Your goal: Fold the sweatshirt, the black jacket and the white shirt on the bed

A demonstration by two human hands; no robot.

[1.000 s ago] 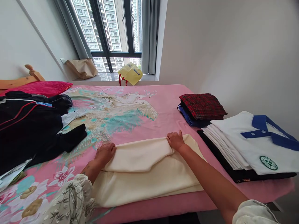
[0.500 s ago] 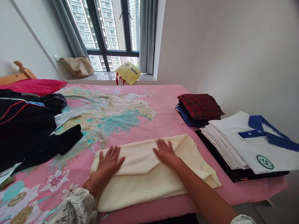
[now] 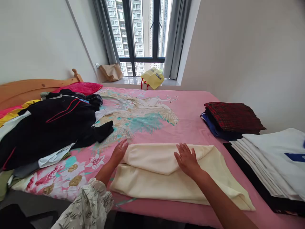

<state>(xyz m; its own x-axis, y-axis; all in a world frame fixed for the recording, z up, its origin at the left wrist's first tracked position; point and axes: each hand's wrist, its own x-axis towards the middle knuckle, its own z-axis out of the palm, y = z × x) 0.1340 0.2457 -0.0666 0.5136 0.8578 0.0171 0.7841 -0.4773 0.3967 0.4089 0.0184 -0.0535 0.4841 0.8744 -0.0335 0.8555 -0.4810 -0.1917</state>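
Note:
A cream folded garment (image 3: pixel 152 187) lies on the near edge of the bed, its upper part turned down over the rest in a loose flap. What kind of garment it is does not show. At the upper left corner of the cloth, my left hand (image 3: pixel 119 152) is held on its side with the fingers stretched out. My right hand (image 3: pixel 187 159) rests flat on the flap, fingers spread and nothing in its grasp. Creases run through the right end of the garment, beyond my right hand.
Left on the bed is a heap of dark clothes (image 3: pixel 64 124). To the right are a stack of white shirts (image 3: pixel 269 165) and a folded red plaid garment (image 3: pixel 235 116). A paper bag (image 3: pixel 111 72) and a yellow bag (image 3: pixel 152 78) sit by the window.
The view has swung left, showing more of the clothes heap and headboard. My left hand has gone from lying flat on the cream garment to its left edge; my right hand stays on top.

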